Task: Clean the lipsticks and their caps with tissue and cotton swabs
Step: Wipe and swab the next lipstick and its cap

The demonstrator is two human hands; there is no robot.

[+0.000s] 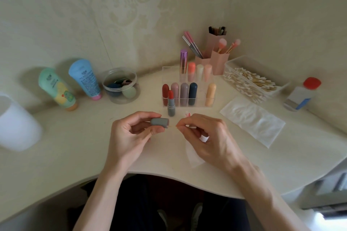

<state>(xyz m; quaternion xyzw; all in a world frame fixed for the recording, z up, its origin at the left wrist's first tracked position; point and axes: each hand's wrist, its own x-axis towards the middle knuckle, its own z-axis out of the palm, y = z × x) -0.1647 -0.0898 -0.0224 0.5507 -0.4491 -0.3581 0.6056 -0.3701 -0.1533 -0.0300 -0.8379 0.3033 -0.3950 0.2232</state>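
Observation:
My left hand (129,133) grips a grey lipstick cap (159,122), lying sideways with its mouth to the right. My right hand (204,135) pinches a cotton swab (173,127) whose tip goes into the cap's mouth; a bit of white tissue (204,138) shows under its fingers. The uncapped red lipstick (171,106) in a grey base stands upright just behind the hands. A stained swab tip (187,114) lies behind my right hand. A clear organizer (187,88) holds several capped lipsticks.
A box of cotton swabs (251,80) and a tissue pack (252,121) lie at the right, with a red-capped bottle (302,93) beyond. Pink brush holders (216,56) stand behind. A sponge jar (121,85), two tubes (84,78) and a white cup (16,124) sit at the left.

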